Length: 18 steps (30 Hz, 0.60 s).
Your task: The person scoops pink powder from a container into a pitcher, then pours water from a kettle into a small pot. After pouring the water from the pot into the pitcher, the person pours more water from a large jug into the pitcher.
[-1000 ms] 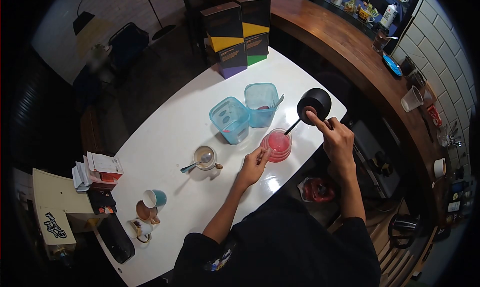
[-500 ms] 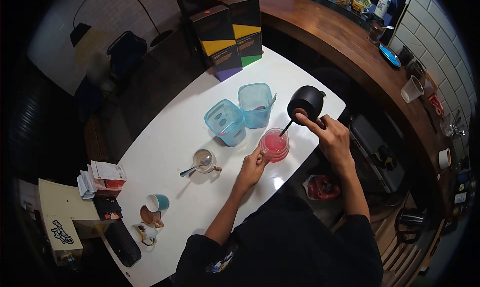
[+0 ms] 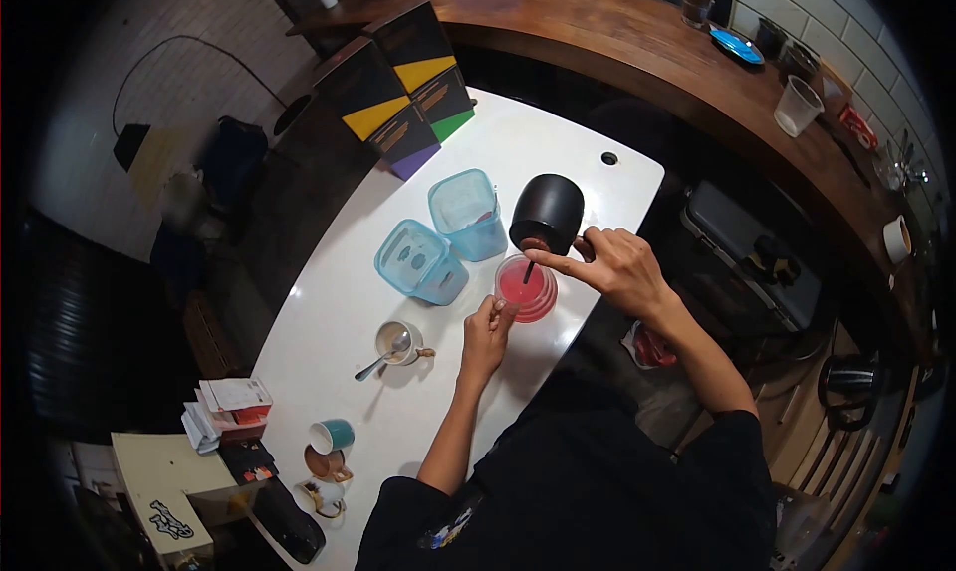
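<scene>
My right hand [image 3: 619, 269] is wrapped round the handle of a black kettle [image 3: 551, 211], one finger stretched toward its lid. The kettle is tilted, its thin spout pointing down into a clear glass vessel [image 3: 538, 303] with pink-red liquid. My left hand [image 3: 487, 334] pinches the near left side of this vessel, which rests on the white table [image 3: 538, 133]. Two translucent blue containers [image 3: 423, 262] [image 3: 468, 213] stand just left of the kettle. Further left sits a cup [image 3: 399, 343] with a spoon [image 3: 382, 357] in it.
Black boxes [image 3: 398, 93] with coloured corners stand at the table's far left edge. Several cups, among them a teal one [image 3: 332, 436], are near the lower left, beside a stack of papers [image 3: 234, 402]. A curved wooden counter [image 3: 637, 43] runs behind and right.
The camera view has shifted and turned. The kettle is now more steeply tilted and closer over the glass vessel. Both hands keep their holds.
</scene>
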### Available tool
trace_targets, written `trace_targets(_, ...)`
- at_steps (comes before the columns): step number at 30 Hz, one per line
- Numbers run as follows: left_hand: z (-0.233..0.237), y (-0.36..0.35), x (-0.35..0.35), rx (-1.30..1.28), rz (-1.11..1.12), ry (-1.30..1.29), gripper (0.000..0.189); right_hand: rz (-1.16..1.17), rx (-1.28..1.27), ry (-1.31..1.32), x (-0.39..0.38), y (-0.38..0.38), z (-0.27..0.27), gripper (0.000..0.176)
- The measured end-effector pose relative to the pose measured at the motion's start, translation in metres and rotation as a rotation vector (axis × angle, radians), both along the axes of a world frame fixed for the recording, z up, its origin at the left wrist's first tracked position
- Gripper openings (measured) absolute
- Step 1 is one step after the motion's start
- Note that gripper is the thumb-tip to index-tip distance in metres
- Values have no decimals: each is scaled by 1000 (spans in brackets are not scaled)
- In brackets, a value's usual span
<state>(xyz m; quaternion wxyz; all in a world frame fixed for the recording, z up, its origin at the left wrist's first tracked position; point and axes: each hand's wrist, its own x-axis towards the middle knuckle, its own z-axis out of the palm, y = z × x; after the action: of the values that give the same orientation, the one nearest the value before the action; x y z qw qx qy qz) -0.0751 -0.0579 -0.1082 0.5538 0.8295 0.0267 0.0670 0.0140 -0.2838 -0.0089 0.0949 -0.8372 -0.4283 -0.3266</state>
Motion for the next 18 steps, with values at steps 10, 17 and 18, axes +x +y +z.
trace_targets(10, 2, -4, -1, 110, 70, 21, 34, 62, -31, 28, 4, -4, -6, 74)
trace_targets(17, -1, -5, 0, 111, 77, 1, 33, 35, -1, 25, 8, 2, -13, 74)
trace_targets(18, -2, -5, -2, 108, 80, 5, 33, 16, 1, 17, 7, 3, -14, 77)
